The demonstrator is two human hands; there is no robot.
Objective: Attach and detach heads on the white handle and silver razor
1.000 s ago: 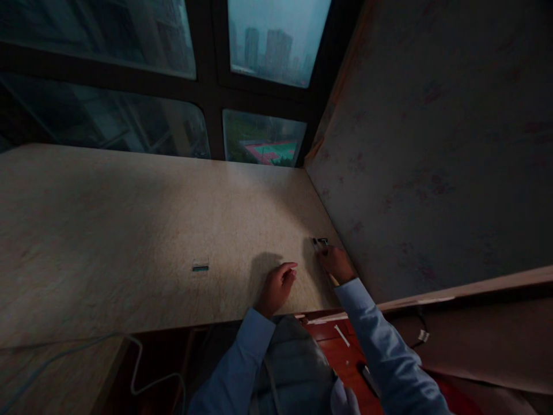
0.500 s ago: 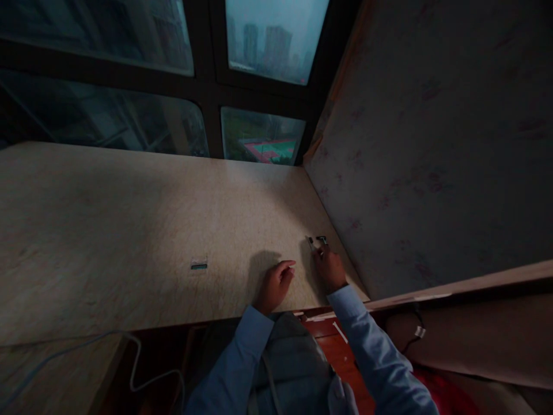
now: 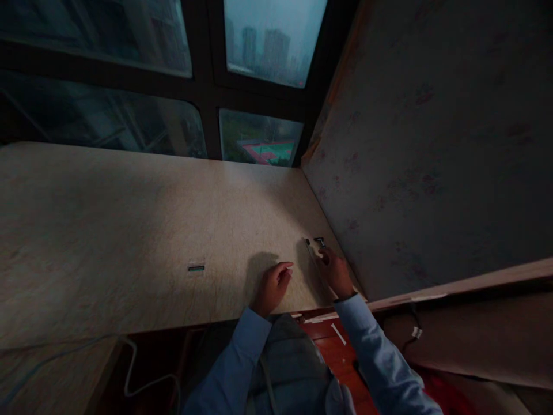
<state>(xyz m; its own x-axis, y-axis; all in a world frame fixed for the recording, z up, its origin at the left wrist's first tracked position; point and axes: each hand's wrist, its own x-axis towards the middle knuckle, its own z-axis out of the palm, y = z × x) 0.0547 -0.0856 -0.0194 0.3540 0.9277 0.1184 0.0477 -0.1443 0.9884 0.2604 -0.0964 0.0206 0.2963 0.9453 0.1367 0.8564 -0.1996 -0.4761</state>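
Note:
My left hand (image 3: 273, 285) rests near the front edge of the tabletop (image 3: 233, 213). Its fingers are loosely bent and apart, with nothing in them. Further right, my right hand (image 3: 334, 274) hovers by two small objects, fingers curved and thumb apart from them; I see nothing held. Just beyond its fingertips lies a thin stick with a dark head, like a toothbrush (image 3: 307, 242); the hand partly covers its handle. Beside it is a dark T-shaped object, like a razor (image 3: 319, 240), its lower end close to my fingers.
A small clear packet with a dark teal strip (image 3: 196, 268) lies left of my hands. A papered wall (image 3: 410, 173) borders the table on the right, and windows (image 3: 259, 135) stand behind. A pale cable (image 3: 129, 369) hangs at the lower left.
My right hand has drawn back slightly toward me and to the right, and its fingers have parted. The two small objects lie where they were. My left hand has hardly moved.

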